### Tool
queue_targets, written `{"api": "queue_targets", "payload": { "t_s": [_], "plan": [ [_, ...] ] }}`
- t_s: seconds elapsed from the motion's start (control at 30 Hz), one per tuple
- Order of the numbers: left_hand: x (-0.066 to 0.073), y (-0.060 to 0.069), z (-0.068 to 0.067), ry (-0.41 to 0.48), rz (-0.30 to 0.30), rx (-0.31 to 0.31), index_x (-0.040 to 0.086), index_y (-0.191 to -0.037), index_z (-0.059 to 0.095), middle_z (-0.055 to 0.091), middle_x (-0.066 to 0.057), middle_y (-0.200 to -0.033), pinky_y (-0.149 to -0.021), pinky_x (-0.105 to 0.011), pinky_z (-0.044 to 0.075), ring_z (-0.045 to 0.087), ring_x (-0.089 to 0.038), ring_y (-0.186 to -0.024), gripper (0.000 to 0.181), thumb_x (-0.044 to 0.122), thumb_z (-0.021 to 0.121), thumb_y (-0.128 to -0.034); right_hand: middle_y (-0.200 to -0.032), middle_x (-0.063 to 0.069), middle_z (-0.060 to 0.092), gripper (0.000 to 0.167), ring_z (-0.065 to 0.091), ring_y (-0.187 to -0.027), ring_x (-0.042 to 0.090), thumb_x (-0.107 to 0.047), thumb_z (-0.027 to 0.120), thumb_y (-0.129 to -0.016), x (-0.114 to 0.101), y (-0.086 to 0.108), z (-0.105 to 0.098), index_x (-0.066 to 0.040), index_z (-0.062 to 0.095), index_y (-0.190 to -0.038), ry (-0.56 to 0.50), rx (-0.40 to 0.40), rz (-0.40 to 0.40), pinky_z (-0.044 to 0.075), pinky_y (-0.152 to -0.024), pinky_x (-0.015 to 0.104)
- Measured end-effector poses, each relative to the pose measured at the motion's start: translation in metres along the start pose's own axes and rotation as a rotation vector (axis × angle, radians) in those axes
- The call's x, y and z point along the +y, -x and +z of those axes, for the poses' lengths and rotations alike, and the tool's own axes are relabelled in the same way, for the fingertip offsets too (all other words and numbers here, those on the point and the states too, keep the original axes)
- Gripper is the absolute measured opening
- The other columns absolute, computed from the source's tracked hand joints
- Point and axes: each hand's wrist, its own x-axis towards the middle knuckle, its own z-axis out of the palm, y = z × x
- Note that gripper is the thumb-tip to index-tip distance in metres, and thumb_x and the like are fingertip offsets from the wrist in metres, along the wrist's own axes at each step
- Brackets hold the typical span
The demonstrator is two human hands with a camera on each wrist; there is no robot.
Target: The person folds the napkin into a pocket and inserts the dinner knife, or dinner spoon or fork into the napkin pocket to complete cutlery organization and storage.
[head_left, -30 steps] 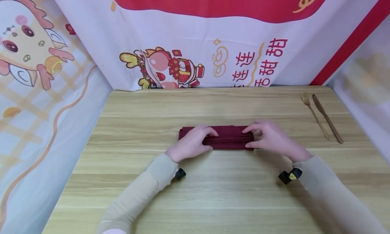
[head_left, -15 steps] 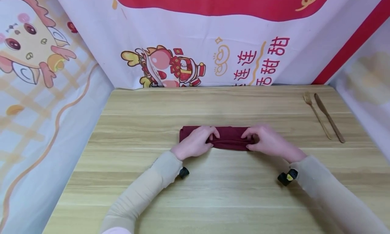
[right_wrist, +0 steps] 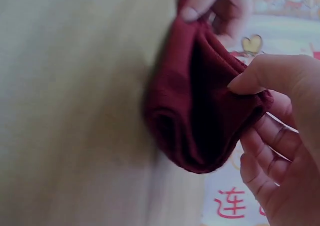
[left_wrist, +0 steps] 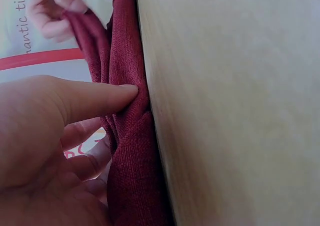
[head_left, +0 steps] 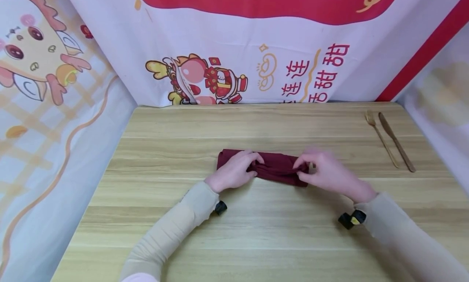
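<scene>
A dark red cloth [head_left: 275,161], folded into a long strip, lies across the middle of the table. The left hand [head_left: 236,170] pinches its middle-left part; in the left wrist view the thumb of that hand [left_wrist: 50,131] presses into the folds, with the fingers behind. At the cloth's right end the right hand [head_left: 326,170] pinches an upper layer between thumb and fingers. The right wrist view shows this layer of the cloth [right_wrist: 172,85] pulled apart from the rolled lower edge, a dark gap between them, held by the right hand [right_wrist: 285,131].
A gold fork [head_left: 381,139] and a gold knife [head_left: 397,142] lie side by side at the table's back right. Printed fabric [head_left: 227,37] hangs behind the wooden table [head_left: 256,233] and along both its sides.
The cloth's right end has swung slightly toward the person and its upper folds are drawn up there. The right hand has closed on the cloth and shifted a little right; the left has tightened its pinch.
</scene>
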Motion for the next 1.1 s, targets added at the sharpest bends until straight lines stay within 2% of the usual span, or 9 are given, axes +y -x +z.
{"api": "queue_targets", "payload": {
  "t_s": [0.1,0.2,0.33,0.4,0.57,0.67,0.8,0.9,1.1],
  "plan": [
    [-0.001,0.0,0.0,0.001,0.009,0.0,0.016,-0.121,0.067,0.058,0.001,-0.103,-0.088,-0.032,0.044,0.053,-0.017,-0.095,0.031,0.004,0.072,-0.093,-0.092,-0.01,0.065,0.022,0.057,-0.08,0.013,-0.006,0.083,-0.083,0.003,0.003,0.006,-0.024,0.074,-0.094,-0.004,-0.091,0.05,0.053,-0.068,0.034],
    [-0.002,0.002,0.0,0.019,0.016,-0.01,0.018,-0.119,0.067,0.055,0.002,-0.099,-0.084,-0.031,0.044,0.052,-0.015,-0.092,0.03,0.005,0.072,-0.0932,-0.092,-0.008,0.065,0.023,0.056,-0.08,0.016,-0.004,0.082,-0.085,0.011,0.005,0.01,-0.023,0.073,-0.092,-0.028,-0.125,0.097,0.05,-0.067,0.033],
    [-0.006,0.009,-0.006,0.041,0.021,-0.016,0.018,-0.123,0.067,0.057,0.004,-0.103,-0.086,-0.03,0.045,0.053,-0.013,-0.096,0.034,0.013,0.078,-0.0916,-0.093,-0.007,0.065,0.021,0.057,-0.081,0.017,-0.005,0.082,-0.085,0.016,0.003,0.01,-0.022,0.073,-0.093,-0.013,-0.111,0.096,0.051,-0.07,0.035],
    [-0.009,0.016,-0.012,0.044,0.015,0.009,0.018,-0.125,0.067,0.06,0.003,-0.109,-0.092,-0.031,0.045,0.054,-0.014,-0.103,0.04,0.016,0.082,-0.0886,-0.094,-0.007,0.064,0.02,0.056,-0.081,0.017,-0.01,0.085,-0.083,0.014,0.003,0.008,-0.02,0.073,-0.096,0.022,-0.096,0.085,0.05,-0.071,0.036],
    [-0.018,0.039,-0.03,0.044,-0.006,0.086,0.013,-0.124,0.066,0.06,-0.002,-0.117,-0.102,-0.037,0.042,0.053,-0.02,-0.113,0.05,0.015,0.089,-0.0801,-0.104,-0.001,0.063,0.046,0.056,-0.08,0.017,-0.024,0.093,-0.076,0.004,0.004,0.005,-0.016,0.07,-0.115,0.116,-0.061,0.041,0.051,-0.068,0.034],
    [-0.025,0.048,-0.033,0.021,-0.008,0.087,0.01,-0.12,0.067,0.06,-0.003,-0.116,-0.101,-0.037,0.043,0.054,-0.021,-0.111,0.048,0.01,0.09,-0.0773,-0.113,0.003,0.065,0.05,0.06,-0.09,0.018,-0.021,0.092,-0.076,0.002,0.004,0.01,-0.015,0.07,-0.121,0.16,-0.075,0.01,0.055,-0.076,0.038],
    [-0.032,0.052,-0.03,-0.029,-0.002,0.067,0.012,-0.111,0.069,0.063,-0.001,-0.111,-0.099,-0.037,0.044,0.055,-0.021,-0.108,0.035,0.004,0.085,-0.0804,-0.108,-0.001,0.068,0.031,0.064,-0.098,0.017,-0.01,0.086,-0.082,0.007,0.001,0.014,-0.015,0.074,-0.111,0.143,-0.095,-0.012,0.056,-0.084,0.041],
    [-0.035,0.05,-0.028,-0.041,0.006,0.059,0.014,-0.105,0.07,0.064,0.001,-0.106,-0.096,-0.037,0.045,0.056,-0.019,-0.104,0.027,-0.001,0.078,-0.085,-0.098,-0.007,0.068,0.022,0.065,-0.09,0.011,-0.005,0.083,-0.085,0.012,0.0,0.011,-0.018,0.075,-0.1,0.102,-0.085,-0.02,0.057,-0.078,0.036],
    [-0.036,0.047,-0.027,-0.034,0.021,0.065,0.015,-0.103,0.068,0.066,0.003,-0.104,-0.094,-0.037,0.046,0.058,-0.018,-0.101,0.025,-0.004,0.073,-0.0868,-0.091,-0.01,0.066,0.023,0.061,-0.078,0.009,-0.002,0.084,-0.083,0.015,0.0,0.004,-0.021,0.073,-0.09,0.062,-0.026,-0.051,0.055,-0.066,0.032]
  ]
}}
